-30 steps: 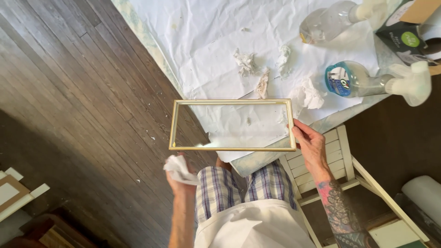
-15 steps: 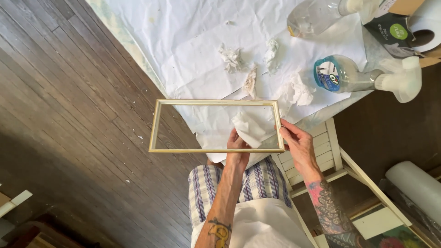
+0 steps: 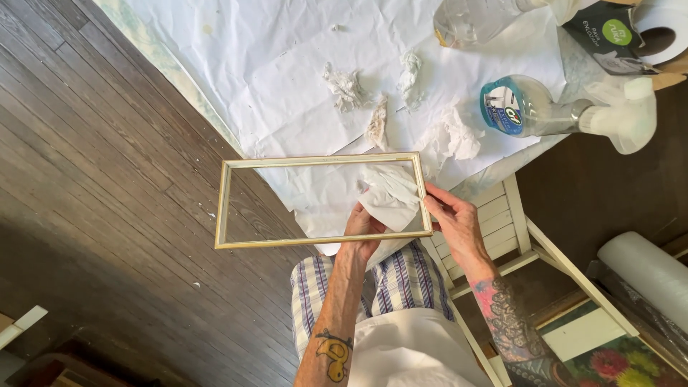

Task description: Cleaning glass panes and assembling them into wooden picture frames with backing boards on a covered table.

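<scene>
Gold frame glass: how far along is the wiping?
Several crumpled used tissues lie on the white paper beside the spray bottle, so some wiping looks done. In hand: the left hand presses a white tissue on the right end of the glass, while the right hand grips the gold frame there. Whether the left end is clean cannot be told.

Dark wooden plank floor (image 3: pixel 107 215) flecked with white specks, a desk (image 3: pixel 179 72) draped in creased white paper, a white slatted chair (image 3: pixel 516 215) alongside.
</scene>
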